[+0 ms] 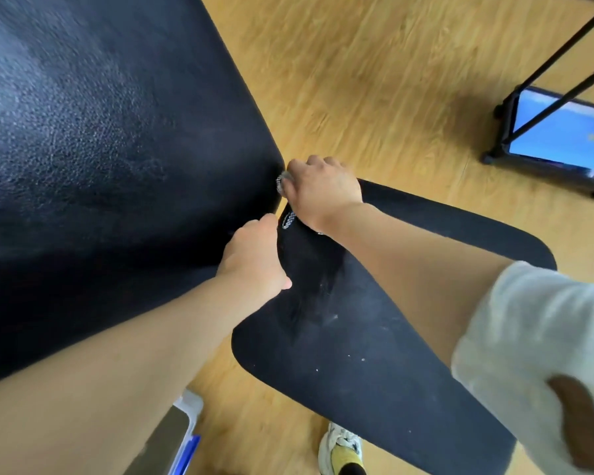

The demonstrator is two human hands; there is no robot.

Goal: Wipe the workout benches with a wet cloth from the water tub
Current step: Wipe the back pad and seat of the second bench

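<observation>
Head view: right hand fisted on checked cloth at bench gap; left hand curled, grip unclear.

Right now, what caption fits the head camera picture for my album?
Right hand presses a patterned cloth into the gap between two black bench pads; left hand rests alongside.

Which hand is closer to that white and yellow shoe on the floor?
Left. The left hand rests at the seat pad's narrow end, above the shoe in the picture. The right hand is farther up, at the gap between the pads, gripping the cloth.
</observation>
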